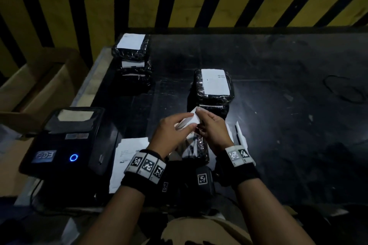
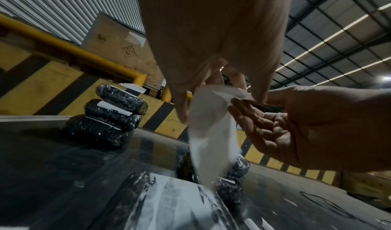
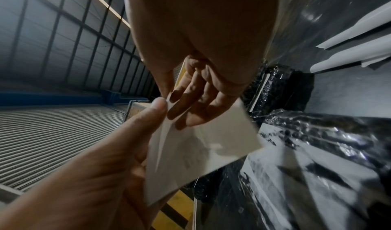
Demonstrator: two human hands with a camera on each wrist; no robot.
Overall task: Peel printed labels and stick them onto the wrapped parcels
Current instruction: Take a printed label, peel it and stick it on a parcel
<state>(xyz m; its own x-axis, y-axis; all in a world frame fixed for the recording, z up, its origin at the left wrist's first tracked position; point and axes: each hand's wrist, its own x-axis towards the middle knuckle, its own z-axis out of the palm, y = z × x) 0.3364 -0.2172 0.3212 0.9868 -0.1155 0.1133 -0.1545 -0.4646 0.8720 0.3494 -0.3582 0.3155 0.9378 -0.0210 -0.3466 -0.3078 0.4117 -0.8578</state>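
A white label [image 1: 189, 120] is held up between both hands above a black wrapped parcel [image 1: 201, 152] at the near table edge. My left hand [image 1: 179, 125] grips the label along its left side, thumb on the front. My right hand [image 1: 205, 119] pinches its upper corner. In the left wrist view the label [image 2: 211, 133] hangs curved over the parcel [image 2: 169, 200]. In the right wrist view the label [image 3: 201, 150] sits between the left thumb [image 3: 157, 107] and the right fingers [image 3: 190, 110]. Whether the backing has come apart is unclear.
A labelled parcel stack [image 1: 214, 89] stands just beyond my hands, another stack [image 1: 132, 63] at the back left. A label printer [image 1: 65, 141] with a blue light sits at the left, paper sheets [image 1: 127, 155] beside it. White strips [image 1: 240, 135] lie right of the hands. A cable [image 1: 342, 89] lies far right.
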